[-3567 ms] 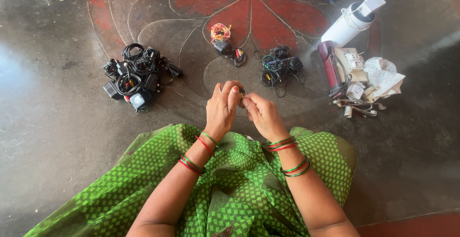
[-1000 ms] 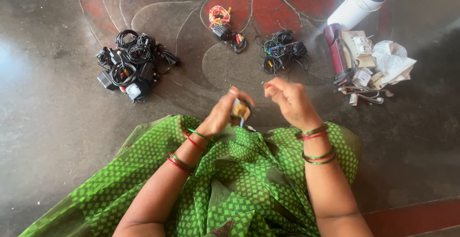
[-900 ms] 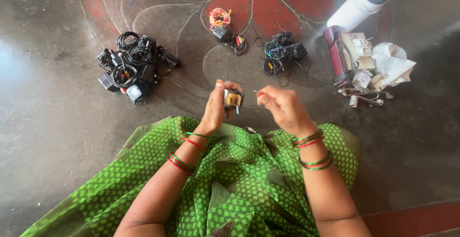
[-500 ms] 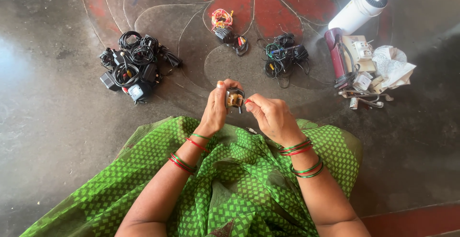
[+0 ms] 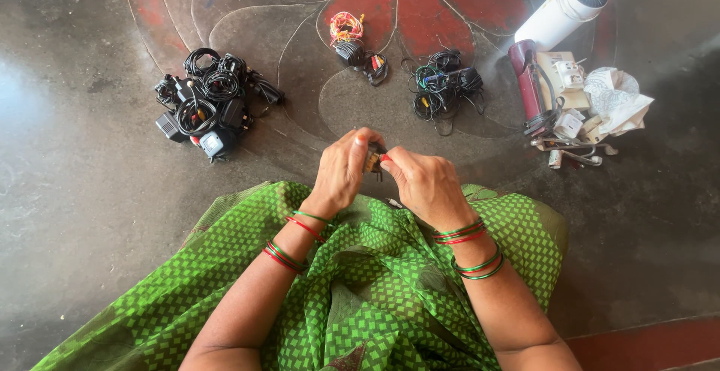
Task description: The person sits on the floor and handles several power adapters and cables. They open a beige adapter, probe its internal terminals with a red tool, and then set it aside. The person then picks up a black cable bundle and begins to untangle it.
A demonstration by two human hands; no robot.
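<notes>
Still unfinished, we judge: our left hand [image 5: 341,176] and right hand [image 5: 424,185] both pinch a small wound part [image 5: 373,161] above our lap, while three piles of wired parts [image 5: 210,105] lie on the floor [image 5: 90,191] ahead.

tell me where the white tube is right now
In the head view, the white tube lies on the floor at the upper right, just above the maroon tool and crumpled white bag.

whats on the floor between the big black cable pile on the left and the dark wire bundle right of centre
In the head view, a smaller bundle with red and yellow wires lies between the black cable pile and the dark wire bundle, slightly farther up.
</notes>
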